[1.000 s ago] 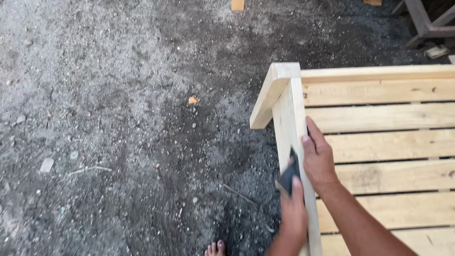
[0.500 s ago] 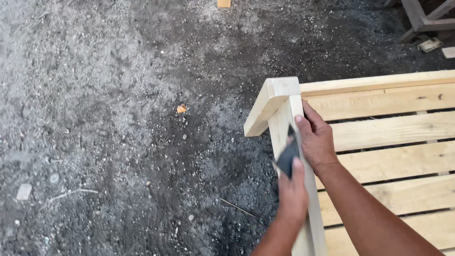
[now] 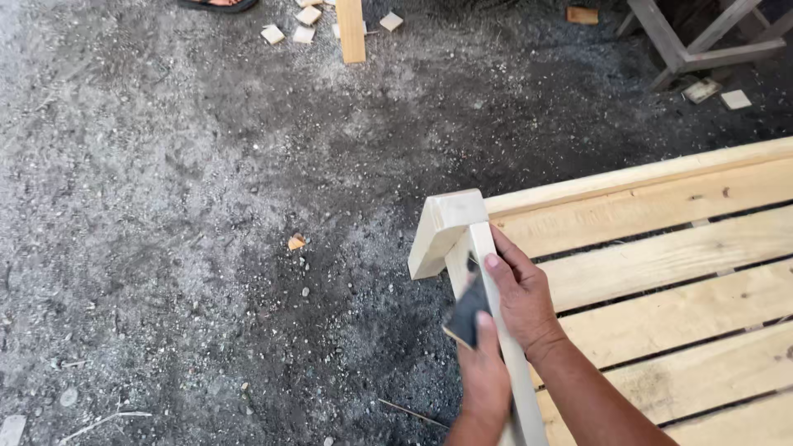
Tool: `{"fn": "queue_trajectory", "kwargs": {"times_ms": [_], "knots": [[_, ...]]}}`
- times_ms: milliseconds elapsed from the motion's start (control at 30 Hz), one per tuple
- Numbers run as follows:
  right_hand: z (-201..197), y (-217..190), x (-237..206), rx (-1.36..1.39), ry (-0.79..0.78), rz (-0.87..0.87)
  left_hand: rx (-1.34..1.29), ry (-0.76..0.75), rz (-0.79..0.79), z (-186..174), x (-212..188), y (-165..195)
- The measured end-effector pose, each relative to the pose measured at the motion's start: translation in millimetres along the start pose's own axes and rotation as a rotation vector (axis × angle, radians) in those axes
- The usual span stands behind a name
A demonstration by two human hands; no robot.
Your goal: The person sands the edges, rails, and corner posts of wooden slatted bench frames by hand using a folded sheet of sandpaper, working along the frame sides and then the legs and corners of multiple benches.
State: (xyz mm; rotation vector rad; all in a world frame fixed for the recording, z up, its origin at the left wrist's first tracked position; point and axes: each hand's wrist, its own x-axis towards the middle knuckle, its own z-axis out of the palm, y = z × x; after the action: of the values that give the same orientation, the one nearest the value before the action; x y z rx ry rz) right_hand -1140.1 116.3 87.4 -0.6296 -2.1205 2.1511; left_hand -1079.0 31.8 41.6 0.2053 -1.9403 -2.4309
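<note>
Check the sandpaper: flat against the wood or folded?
Folded, it seems: the dark sandpaper bends around the rail edge, pinched between both hands, left and right.

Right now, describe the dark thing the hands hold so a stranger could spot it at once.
Start at the pale slatted wooden frame on the right, above the grey gravel ground. Follow its near edge rail down from the corner block to the left hand and right hand. Between them, against the rail's outer face, is a small dark sheet, the only black, thin thing among light timber.
</note>
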Motion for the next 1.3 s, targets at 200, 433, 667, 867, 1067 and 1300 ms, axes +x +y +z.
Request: {"fn": "queue_trajectory", "kwargs": {"times_ms": [200, 433, 667, 867, 1067, 1300], "knots": [[0.2, 1.5, 0.8, 0.048, -0.004, -0.096, -0.332, 0.139, -0.808, 5.7, 47.1, -51.7], [1.1, 4.7, 0.4, 0.300, -0.026, -0.127, -0.203, 0.067, -0.247, 3.1, 20.4, -73.9], [-6.3, 15.4, -0.1, 0.314, -0.018, -0.224, 0.042, 0.071, -0.681, 19.0, 71.8, -67.4], [-7.4, 10.3, 15.4, 0.370, -0.061, -0.260, -0.420, -0.136, 0.122, 20.9, 42.7, -59.2], [-13.8, 13.3, 39.6, 0.111, -0.017, -0.407, -0.356, -0.182, 0.201, -1.0, 54.6, -67.1], [-14.6, 13.0, 56.8, -0.030, 0.033, -0.555, -0.281, -0.383, 0.584, 4.9, 84.8, -19.2]]}}
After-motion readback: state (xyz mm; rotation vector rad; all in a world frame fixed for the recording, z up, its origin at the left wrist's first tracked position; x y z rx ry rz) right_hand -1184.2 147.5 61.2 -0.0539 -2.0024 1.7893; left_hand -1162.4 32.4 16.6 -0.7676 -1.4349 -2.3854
